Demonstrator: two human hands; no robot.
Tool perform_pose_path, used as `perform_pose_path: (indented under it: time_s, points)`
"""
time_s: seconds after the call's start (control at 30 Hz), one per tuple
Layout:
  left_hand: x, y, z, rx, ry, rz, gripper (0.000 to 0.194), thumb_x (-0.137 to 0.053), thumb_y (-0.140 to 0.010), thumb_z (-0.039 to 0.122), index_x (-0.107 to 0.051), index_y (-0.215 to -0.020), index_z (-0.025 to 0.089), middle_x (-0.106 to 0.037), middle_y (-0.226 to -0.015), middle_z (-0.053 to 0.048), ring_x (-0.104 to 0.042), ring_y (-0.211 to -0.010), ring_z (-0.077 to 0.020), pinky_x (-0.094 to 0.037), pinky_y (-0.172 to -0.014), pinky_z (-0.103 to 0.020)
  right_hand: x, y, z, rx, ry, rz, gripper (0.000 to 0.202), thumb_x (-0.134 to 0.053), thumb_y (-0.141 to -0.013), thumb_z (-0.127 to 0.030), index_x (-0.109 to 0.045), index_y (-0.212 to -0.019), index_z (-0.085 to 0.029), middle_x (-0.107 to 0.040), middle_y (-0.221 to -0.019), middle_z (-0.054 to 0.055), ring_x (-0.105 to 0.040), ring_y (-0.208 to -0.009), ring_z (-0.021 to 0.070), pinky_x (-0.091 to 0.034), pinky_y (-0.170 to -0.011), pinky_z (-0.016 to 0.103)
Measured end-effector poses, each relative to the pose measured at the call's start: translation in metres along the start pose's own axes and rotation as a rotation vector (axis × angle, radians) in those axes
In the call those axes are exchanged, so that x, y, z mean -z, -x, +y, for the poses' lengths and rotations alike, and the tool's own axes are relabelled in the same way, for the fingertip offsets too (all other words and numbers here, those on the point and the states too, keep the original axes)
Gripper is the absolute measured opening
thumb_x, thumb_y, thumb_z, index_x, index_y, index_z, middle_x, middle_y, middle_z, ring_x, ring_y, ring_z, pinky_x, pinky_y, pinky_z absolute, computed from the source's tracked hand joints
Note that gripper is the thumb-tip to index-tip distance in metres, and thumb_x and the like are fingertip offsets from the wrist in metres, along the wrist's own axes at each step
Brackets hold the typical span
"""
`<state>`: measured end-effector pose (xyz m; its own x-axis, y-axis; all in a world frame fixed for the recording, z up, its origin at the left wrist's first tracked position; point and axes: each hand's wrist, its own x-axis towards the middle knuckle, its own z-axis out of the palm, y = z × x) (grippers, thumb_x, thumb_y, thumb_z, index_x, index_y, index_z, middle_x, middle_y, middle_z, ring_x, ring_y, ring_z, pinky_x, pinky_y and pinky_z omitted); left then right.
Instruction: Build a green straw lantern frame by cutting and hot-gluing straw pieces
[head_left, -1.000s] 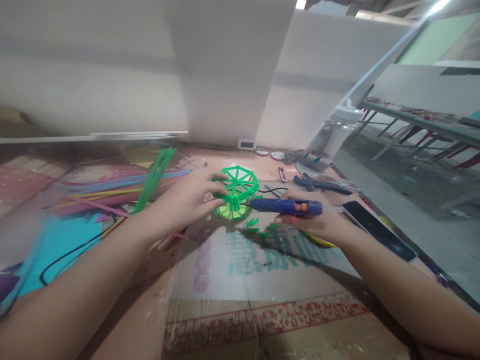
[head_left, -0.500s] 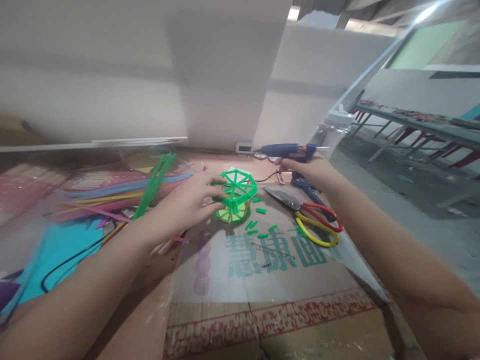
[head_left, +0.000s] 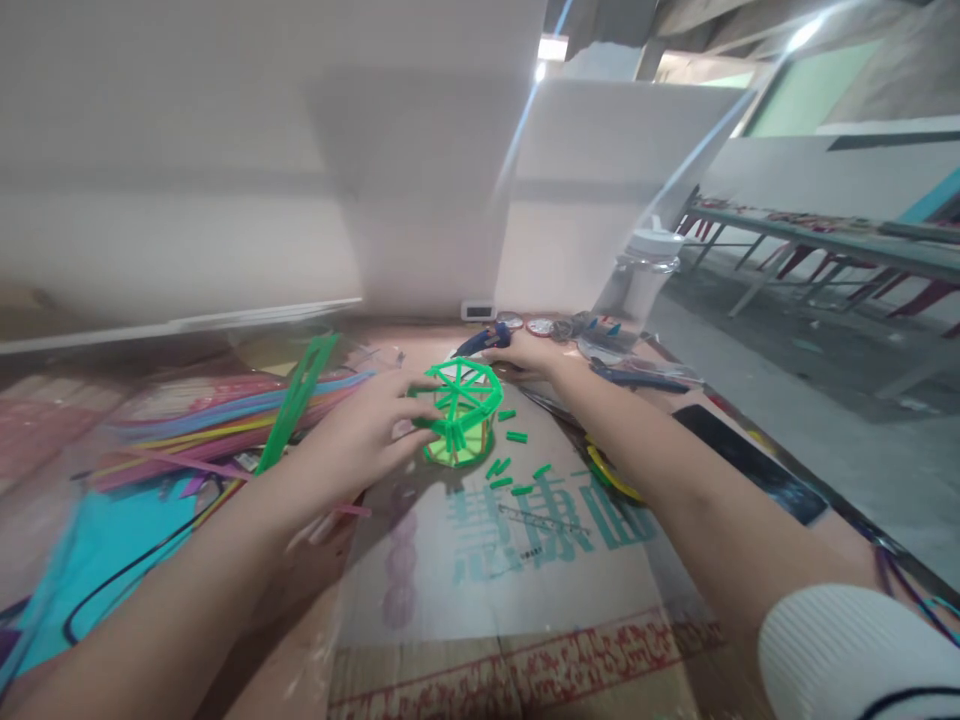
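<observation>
A green round frame with spokes on top and a yellow-green base (head_left: 463, 400) stands upright at the middle of the work surface. The fingers of my left hand (head_left: 382, 415) are wrapped against its left side. Just behind and to the right of the frame, my right hand (head_left: 517, 355) grips a dark blue glue gun (head_left: 484, 340), its nozzle end pointing left near the frame's top. Several short green pieces (head_left: 517, 437) lie right of the frame on the printed sheet (head_left: 555, 590). My right forearm partly covers the scissors with a yellow handle (head_left: 611, 475).
Green strips (head_left: 300, 400) and coloured strips lie at the left, beside a cyan sheet (head_left: 112, 560). A small white display (head_left: 478, 311) stands at the back. On the right are a clear bottle (head_left: 643, 275), blue pliers (head_left: 637, 378) and a dark phone-like slab (head_left: 750, 462).
My right hand has brought the glue gun left, close behind the green frame. My right forearm now covers much of the scissors. My left hand stays at the frame, and the view has shifted slightly.
</observation>
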<state>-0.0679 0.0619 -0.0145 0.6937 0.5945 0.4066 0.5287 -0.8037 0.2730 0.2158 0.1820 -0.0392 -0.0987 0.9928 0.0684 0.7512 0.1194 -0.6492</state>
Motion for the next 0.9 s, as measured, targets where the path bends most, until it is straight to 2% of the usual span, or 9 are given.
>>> perform_pose_path:
  time_s: [0.13, 0.23, 0.33, 0.37, 0.43, 0.53, 0.6, 0.77, 0.9]
  points:
    - [-0.001, -0.001, -0.001, -0.031, -0.008, 0.003, 0.023, -0.059, -0.099, 0.033, -0.078, -0.1, 0.021, -0.069, -0.129, -0.014, -0.063, -0.123, -0.0315, -0.053, -0.103, -0.053, 0.014, 0.005, 0.005, 0.0, 0.033, 0.049, 0.038, -0.085, -0.08, -0.036, -0.072, -0.106, -0.012, -0.078, -0.098, 0.012, -0.068, -0.087, 0.0222, -0.05, -0.081, 0.031]
    - [-0.001, -0.001, -0.002, -0.019, -0.007, -0.002, 0.023, -0.059, -0.098, 0.035, -0.078, -0.1, 0.022, -0.068, -0.131, -0.013, -0.062, -0.124, -0.0313, -0.052, -0.105, -0.053, 0.032, 0.024, 0.01, -0.011, 0.063, 0.142, 0.044, -0.08, -0.084, -0.033, -0.067, -0.119, -0.011, -0.074, -0.113, 0.015, -0.067, -0.097, 0.0242, -0.049, -0.086, 0.033]
    - [0.001, -0.001, -0.003, -0.011, -0.008, -0.028, 0.024, -0.06, -0.098, 0.036, -0.078, -0.102, 0.021, -0.066, -0.133, -0.014, -0.061, -0.126, -0.0319, -0.05, -0.107, -0.055, 0.046, 0.064, 0.012, 0.06, 0.122, 0.27, 0.025, -0.069, -0.093, -0.033, -0.071, -0.109, -0.013, -0.075, -0.106, 0.013, -0.066, -0.094, 0.0234, -0.047, -0.083, 0.033]
    - [0.001, -0.001, -0.003, -0.017, -0.01, -0.031, 0.025, -0.059, -0.098, 0.036, -0.078, -0.104, 0.02, -0.066, -0.133, -0.014, -0.061, -0.126, -0.032, -0.049, -0.109, -0.055, 0.048, 0.081, 0.011, 0.115, 0.156, 0.244, 0.019, -0.066, -0.094, -0.032, -0.073, -0.097, -0.014, -0.075, -0.096, 0.011, -0.065, -0.088, 0.0228, -0.047, -0.08, 0.033]
    - [0.002, 0.0, -0.004, -0.035, -0.014, -0.029, 0.027, -0.059, -0.098, 0.038, -0.077, -0.106, 0.02, -0.067, -0.133, -0.014, -0.061, -0.126, -0.0317, -0.047, -0.111, -0.056, 0.045, 0.116, 0.006, 0.235, 0.139, 0.073, 0.017, -0.066, -0.094, -0.031, -0.075, -0.088, -0.018, -0.074, -0.086, 0.006, -0.065, -0.08, 0.0209, -0.047, -0.075, 0.032]
    - [0.003, -0.001, -0.004, -0.032, -0.019, -0.024, 0.028, -0.059, -0.098, 0.039, -0.077, -0.108, 0.021, -0.067, -0.133, -0.013, -0.061, -0.126, -0.0317, -0.046, -0.111, -0.056, 0.031, 0.159, -0.003, 0.384, 0.146, -0.239, 0.009, -0.07, -0.093, -0.026, -0.078, -0.091, -0.022, -0.076, -0.091, 0.005, -0.067, -0.083, 0.02, -0.048, -0.075, 0.032]
    - [0.002, -0.001, -0.004, -0.02, -0.016, -0.028, 0.027, -0.059, -0.098, 0.04, -0.077, -0.108, 0.022, -0.067, -0.133, -0.012, -0.06, -0.126, -0.0319, -0.045, -0.112, -0.057, 0.019, 0.174, -0.005, 0.449, 0.178, -0.339, 0.007, -0.072, -0.092, -0.023, -0.078, -0.095, -0.021, -0.075, -0.095, 0.007, -0.068, -0.088, 0.021, -0.05, -0.079, 0.033]
    - [0.003, -0.001, -0.003, -0.006, -0.011, -0.032, 0.029, -0.062, -0.096, 0.044, -0.077, -0.106, 0.022, -0.066, -0.134, -0.013, -0.06, -0.127, -0.033, -0.045, -0.112, -0.056, 0.0, 0.182, 0.002, 0.501, 0.291, -0.332, 0.01, -0.065, -0.092, -0.012, -0.073, -0.089, -0.017, -0.073, -0.092, 0.01, -0.068, -0.088, 0.0224, -0.051, -0.081, 0.035]
    - [0.004, -0.001, -0.001, 0.006, -0.019, -0.051, 0.03, -0.062, -0.097, 0.046, -0.078, -0.109, 0.023, -0.065, -0.137, -0.013, -0.058, -0.131, -0.0336, -0.046, -0.112, -0.055, -0.003, 0.184, -0.002, 0.422, 0.18, -0.207, 0.007, -0.061, -0.093, -0.016, -0.066, -0.09, -0.02, -0.072, -0.083, 0.006, -0.068, -0.076, 0.0201, -0.052, -0.071, 0.034]
